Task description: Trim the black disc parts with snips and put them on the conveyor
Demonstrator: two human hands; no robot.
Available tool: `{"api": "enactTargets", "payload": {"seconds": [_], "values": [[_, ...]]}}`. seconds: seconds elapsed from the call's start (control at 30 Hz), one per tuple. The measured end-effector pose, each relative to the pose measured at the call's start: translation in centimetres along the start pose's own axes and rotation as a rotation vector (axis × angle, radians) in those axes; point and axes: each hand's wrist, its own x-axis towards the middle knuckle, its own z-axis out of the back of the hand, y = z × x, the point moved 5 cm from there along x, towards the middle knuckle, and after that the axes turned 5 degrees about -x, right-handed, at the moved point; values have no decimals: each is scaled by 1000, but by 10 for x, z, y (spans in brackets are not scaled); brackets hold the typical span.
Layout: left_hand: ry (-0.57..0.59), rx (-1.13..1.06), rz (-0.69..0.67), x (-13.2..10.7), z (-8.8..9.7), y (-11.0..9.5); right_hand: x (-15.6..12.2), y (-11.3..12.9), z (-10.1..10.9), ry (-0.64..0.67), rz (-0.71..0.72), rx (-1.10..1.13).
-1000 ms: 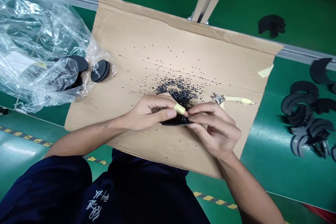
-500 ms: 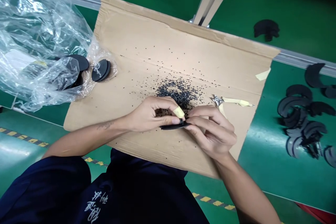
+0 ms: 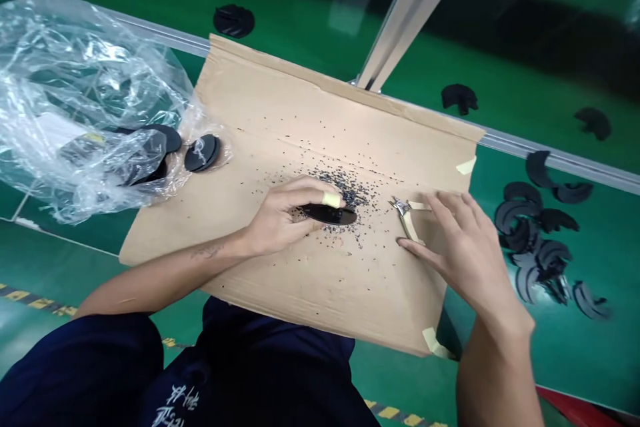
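Right grip [image 3: 463, 240], shifted off the glossy black disc [image 3: 334, 215] held in left grip [image 3: 280, 215], spreads wide around yellow-handled metal nippers [image 3: 401, 208], which misjudged closure could knock away.

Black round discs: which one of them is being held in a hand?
The disc in the left hand, over the scattered black bits. It alone is gripped; the stacked discs lie untouched at the clear plastic bag.

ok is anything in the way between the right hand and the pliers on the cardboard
Nothing visible: the right hand is spread open at the handles of the pliers, though contact is unclear. The left hand, holding a black piece, is off to the left.
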Motion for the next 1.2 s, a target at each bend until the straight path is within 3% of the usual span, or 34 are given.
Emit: {"api": "enactTargets", "payload": {"seconds": [0.1,0.2,0.33,0.43,0.53,0.93,1.2], "values": [[-2,-12,-25,1,2,0,-4,-8,0,14,-12,-16],[3,-10,-31,0,3,0,3,2,13,-68,-6,23],[-11,37,-5,1,6,-1,22,32,25,-209,41,300],[-21,62,34,1,7,0,31,54,19,-246,91,561],[-8,77,46,2,6,1,32,66,8,-223,143,683],[94,73,52,1,1,4,20,64,1,-339,249,557],[110,69,60,1,-1,3,17,63,-1,-319,223,515]]}}
